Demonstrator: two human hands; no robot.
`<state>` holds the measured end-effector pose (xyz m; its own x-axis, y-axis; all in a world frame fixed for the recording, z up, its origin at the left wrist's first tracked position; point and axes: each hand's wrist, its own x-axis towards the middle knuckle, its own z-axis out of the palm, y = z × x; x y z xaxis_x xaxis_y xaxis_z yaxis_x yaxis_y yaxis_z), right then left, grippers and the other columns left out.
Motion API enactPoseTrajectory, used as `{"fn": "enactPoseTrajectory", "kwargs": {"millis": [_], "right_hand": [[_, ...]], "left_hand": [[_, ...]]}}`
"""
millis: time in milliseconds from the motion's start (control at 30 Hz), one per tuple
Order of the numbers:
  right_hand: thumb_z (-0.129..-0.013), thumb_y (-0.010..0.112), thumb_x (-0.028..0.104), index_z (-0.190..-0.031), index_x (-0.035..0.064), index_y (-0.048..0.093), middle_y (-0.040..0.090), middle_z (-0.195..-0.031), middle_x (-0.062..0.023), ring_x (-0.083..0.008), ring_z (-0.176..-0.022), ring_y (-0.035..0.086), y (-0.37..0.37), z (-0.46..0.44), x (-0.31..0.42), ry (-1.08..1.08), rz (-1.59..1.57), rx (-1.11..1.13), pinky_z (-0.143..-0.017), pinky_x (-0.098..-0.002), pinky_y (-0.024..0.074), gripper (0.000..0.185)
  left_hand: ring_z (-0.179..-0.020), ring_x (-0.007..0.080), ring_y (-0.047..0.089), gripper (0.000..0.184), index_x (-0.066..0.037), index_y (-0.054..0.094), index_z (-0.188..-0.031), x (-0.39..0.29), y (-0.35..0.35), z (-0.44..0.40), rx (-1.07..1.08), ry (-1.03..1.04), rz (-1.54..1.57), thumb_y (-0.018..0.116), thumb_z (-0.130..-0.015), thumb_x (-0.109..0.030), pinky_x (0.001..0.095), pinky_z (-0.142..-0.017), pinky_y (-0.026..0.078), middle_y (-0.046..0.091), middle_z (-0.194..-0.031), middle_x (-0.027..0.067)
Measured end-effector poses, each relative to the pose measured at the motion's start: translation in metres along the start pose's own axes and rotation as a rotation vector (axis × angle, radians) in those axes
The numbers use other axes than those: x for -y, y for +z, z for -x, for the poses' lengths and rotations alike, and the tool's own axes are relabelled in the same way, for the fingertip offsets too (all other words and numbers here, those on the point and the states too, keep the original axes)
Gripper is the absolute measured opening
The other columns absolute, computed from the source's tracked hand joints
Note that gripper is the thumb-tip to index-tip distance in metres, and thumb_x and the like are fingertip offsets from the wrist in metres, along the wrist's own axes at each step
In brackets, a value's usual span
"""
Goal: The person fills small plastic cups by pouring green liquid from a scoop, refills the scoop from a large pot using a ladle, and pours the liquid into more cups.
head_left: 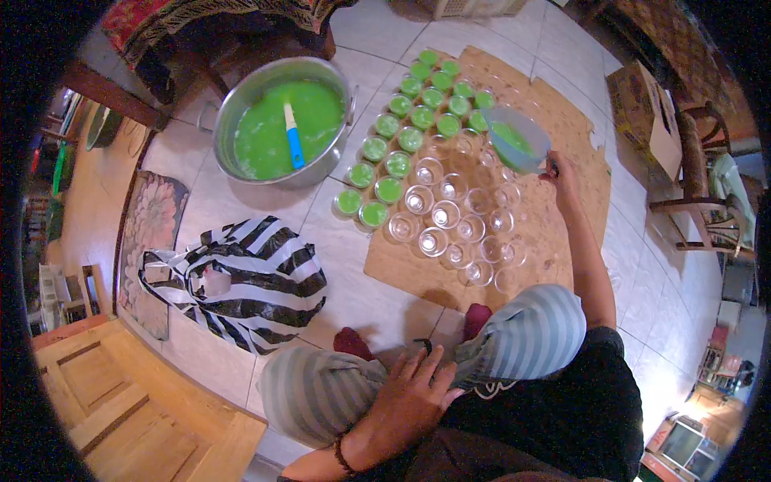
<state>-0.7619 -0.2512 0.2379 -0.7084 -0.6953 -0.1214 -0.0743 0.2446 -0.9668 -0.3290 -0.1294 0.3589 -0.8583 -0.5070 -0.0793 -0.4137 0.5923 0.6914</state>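
Note:
My right hand is closed round the handle of a translucent plastic jug with green liquid in it. The jug is tilted over the far right part of the rows of cups. Several clear plastic cups filled with green liquid stand at the left and far side of a flat cardboard sheet. Beside them are several clear cups without green in them. My left hand lies on my lap, fingers stretched out, with nothing in it.
A large metal pot of green liquid stands at the left, with a blue-handled utensil in it. Nearer me lies a black-and-white striped plastic bag. A cardboard box and a wooden chair are at the right.

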Motion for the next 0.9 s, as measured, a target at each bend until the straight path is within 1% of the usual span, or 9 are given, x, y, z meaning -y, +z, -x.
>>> {"fn": "enactPoseTrajectory", "kwargs": {"millis": [200, 300, 400, 500, 600, 900], "right_hand": [[-0.083, 0.053, 0.031, -0.058, 0.0117, 0.045, 0.039, -0.056, 0.0032, -0.0085, -0.055, 0.04, -0.015, 0.012, 0.005, -0.048, 0.17, 0.021, -0.054, -0.0269, 0.0401, 0.033], [-0.083, 0.053, 0.03, -0.059, 0.0113, 0.046, 0.042, -0.058, 0.0032, -0.0082, -0.056, 0.041, -0.023, 0.01, -0.002, -0.051, 0.243, 0.039, -0.052, -0.0259, 0.0371, 0.031], [-0.083, 0.054, 0.03, -0.064, 0.0086, 0.053, 0.046, -0.06, 0.0027, -0.0084, -0.058, 0.044, -0.027, 0.011, -0.007, -0.05, 0.293, 0.029, -0.053, -0.0258, 0.0382, 0.028], [-0.082, 0.055, 0.03, -0.072, 0.0053, 0.059, 0.048, -0.062, 0.0022, -0.0086, -0.059, 0.045, -0.026, 0.014, -0.009, -0.041, 0.276, -0.008, -0.053, -0.0257, 0.0388, 0.027], [-0.082, 0.057, 0.031, -0.078, 0.0034, 0.062, 0.048, -0.063, 0.0022, -0.0085, -0.058, 0.045, -0.028, 0.014, -0.01, -0.026, 0.278, -0.002, -0.053, -0.0256, 0.0393, 0.028], [-0.082, 0.057, 0.03, -0.078, 0.0036, 0.063, 0.049, -0.063, 0.0021, -0.0081, -0.058, 0.046, -0.03, 0.015, -0.007, -0.018, 0.294, -0.014, -0.052, -0.0251, 0.0386, 0.027]], "left_hand": [[-0.106, 0.0385, 0.052, 0.037, -0.001, 0.054, -0.104, -0.002, -0.004, -0.001, -0.006, 0.001, 0.002, 0.055, -0.084, -0.032, 0.0464, -0.091, 0.041, 0.054, -0.116, 0.0223], [-0.106, 0.0382, 0.052, 0.037, -0.001, 0.054, -0.103, -0.003, -0.002, -0.001, -0.013, 0.001, -0.006, 0.056, -0.084, -0.032, 0.0465, -0.09, 0.042, 0.054, -0.116, 0.022], [-0.105, 0.0384, 0.053, 0.037, -0.002, 0.054, -0.103, -0.004, -0.002, -0.002, -0.013, -0.001, 0.002, 0.056, -0.084, -0.032, 0.0474, -0.089, 0.042, 0.054, -0.116, 0.0219], [-0.105, 0.0388, 0.053, 0.037, -0.002, 0.054, -0.103, -0.005, -0.005, -0.003, -0.007, -0.014, 0.025, 0.057, -0.083, -0.033, 0.0486, -0.089, 0.042, 0.054, -0.116, 0.022], [-0.104, 0.0389, 0.053, 0.037, -0.002, 0.054, -0.103, -0.004, -0.002, -0.002, -0.014, -0.015, 0.034, 0.057, -0.083, -0.033, 0.0492, -0.09, 0.042, 0.054, -0.115, 0.0221], [-0.104, 0.0384, 0.054, 0.038, -0.002, 0.054, -0.104, -0.007, -0.002, -0.001, -0.023, -0.009, 0.024, 0.058, -0.083, -0.033, 0.0484, -0.089, 0.042, 0.055, -0.114, 0.0218]]}}
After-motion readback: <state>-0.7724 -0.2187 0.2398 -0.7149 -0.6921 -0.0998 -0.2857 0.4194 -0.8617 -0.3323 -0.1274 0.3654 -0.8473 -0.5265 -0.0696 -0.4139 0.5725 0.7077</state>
